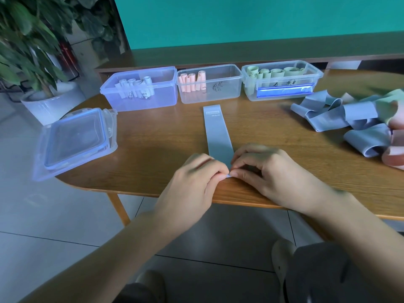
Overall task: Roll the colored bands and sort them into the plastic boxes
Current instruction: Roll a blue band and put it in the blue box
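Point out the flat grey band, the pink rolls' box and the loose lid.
grey band (215, 130), head view, middle of the flat strip
middle box (220, 92), head view, front wall
lid (74, 138), head view, centre panel

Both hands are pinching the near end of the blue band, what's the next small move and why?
Probably start rolling the pinched end away from you. The blue band lies flat toward the boxes, and the left hand and right hand pinch only its near edge; no roll shows yet.

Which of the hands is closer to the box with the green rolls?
The right hand. It sits at the near table edge, pinching the blue band, with the green-roll box ahead and slightly to its right. The left hand pinches the same end, further left.
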`<control>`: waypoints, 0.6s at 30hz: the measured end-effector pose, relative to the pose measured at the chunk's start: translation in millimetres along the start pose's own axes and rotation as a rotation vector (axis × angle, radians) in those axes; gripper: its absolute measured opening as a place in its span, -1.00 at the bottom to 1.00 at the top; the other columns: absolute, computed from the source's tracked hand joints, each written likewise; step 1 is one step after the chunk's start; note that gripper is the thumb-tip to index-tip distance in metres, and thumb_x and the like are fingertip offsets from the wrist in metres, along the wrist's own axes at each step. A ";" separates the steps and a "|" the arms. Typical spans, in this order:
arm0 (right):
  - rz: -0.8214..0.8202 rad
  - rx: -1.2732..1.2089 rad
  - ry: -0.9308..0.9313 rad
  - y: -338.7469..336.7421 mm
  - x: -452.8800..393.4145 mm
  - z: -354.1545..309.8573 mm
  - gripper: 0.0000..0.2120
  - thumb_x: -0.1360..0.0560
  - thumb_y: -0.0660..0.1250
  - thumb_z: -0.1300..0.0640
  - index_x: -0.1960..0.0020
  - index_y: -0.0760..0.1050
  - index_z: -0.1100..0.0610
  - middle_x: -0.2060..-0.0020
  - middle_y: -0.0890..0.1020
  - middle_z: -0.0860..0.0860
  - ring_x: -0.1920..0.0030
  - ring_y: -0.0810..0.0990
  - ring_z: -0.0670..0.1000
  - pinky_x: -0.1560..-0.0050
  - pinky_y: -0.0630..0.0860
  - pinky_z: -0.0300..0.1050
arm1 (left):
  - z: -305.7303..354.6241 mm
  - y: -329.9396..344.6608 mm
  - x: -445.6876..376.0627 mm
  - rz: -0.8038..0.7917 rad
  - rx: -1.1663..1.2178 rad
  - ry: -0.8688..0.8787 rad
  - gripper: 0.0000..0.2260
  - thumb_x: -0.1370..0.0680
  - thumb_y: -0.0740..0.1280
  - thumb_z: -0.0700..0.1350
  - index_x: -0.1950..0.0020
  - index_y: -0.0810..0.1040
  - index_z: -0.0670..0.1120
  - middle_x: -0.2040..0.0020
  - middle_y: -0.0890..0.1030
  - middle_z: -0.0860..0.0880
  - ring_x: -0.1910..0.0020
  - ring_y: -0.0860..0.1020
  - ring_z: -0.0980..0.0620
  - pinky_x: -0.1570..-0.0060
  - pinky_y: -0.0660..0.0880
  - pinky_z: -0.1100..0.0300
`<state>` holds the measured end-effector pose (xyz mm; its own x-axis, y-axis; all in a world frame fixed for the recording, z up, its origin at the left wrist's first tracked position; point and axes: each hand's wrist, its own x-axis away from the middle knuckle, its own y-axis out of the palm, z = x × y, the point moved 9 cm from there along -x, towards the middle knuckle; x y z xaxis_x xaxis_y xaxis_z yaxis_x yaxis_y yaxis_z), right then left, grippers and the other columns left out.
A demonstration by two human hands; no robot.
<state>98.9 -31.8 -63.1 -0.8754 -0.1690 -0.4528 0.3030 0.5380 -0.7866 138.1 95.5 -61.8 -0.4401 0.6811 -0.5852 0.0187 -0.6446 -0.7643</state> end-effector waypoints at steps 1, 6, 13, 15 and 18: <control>0.005 0.018 -0.002 0.2 -0.2 0.0 -0.86 -0.60 0.37 0.09 0.00 0.67 0.12 0.01 0.60 -0.08 -0.01 0.59 -0.12 -0.09 0.52 -0.18 | -1.5 0.3 0.0 -0.005 -0.002 -0.010 -0.93 -0.61 0.37 -0.14 -0.02 0.65 -0.08 0.03 0.59 0.03 0.03 0.53 0.11 0.04 0.46 0.24; 0.033 0.102 -0.017 1.3 -1.0 -1.6 -0.79 -0.62 0.30 0.05 -0.01 0.66 0.15 -0.01 0.59 -0.05 0.01 0.59 -0.09 -0.07 0.52 -0.15 | -6.4 1.8 0.0 -0.011 -0.011 -0.051 -0.94 -0.58 0.40 -0.14 -0.03 0.66 -0.07 0.03 0.57 0.05 0.01 0.49 0.11 -0.01 0.39 0.32; 0.030 0.071 -0.005 0.2 0.7 -1.3 -0.85 -0.61 0.33 0.04 -0.07 0.63 0.06 -0.07 0.56 -0.10 -0.08 0.58 -0.09 -0.12 0.54 -0.06 | -16.3 4.6 -2.1 -0.049 0.012 -0.143 -0.89 -0.59 0.39 -0.08 -0.06 0.68 -0.04 0.01 0.53 0.05 0.04 0.43 0.22 -0.01 0.29 0.53; 0.014 0.063 -0.006 1.9 -0.9 0.0 -0.89 -0.60 0.36 0.05 -0.06 0.62 0.06 -0.02 0.57 -0.11 -0.05 0.57 -0.09 -0.11 0.54 -0.05 | -18.0 6.4 -2.1 -0.067 0.002 -0.162 -0.87 -0.59 0.39 -0.06 -0.09 0.68 -0.03 -0.01 0.52 0.07 0.05 0.41 0.24 0.02 0.31 0.54; 0.020 0.062 0.005 2.2 -2.9 2.8 -0.89 -0.60 0.37 0.06 -0.05 0.63 0.07 -0.01 0.59 -0.11 -0.04 0.58 -0.10 -0.11 0.53 -0.06 | -20.1 7.5 -3.1 -0.073 0.005 -0.181 -0.85 -0.58 0.41 -0.06 -0.12 0.69 -0.03 -0.02 0.52 0.08 0.06 0.40 0.25 0.06 0.30 0.50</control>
<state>103.2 -32.4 -64.6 -0.8708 -0.1547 -0.4666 0.3429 0.4889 -0.8021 157.6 95.5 -71.1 -0.5944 0.6527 -0.4698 -0.0230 -0.5978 -0.8013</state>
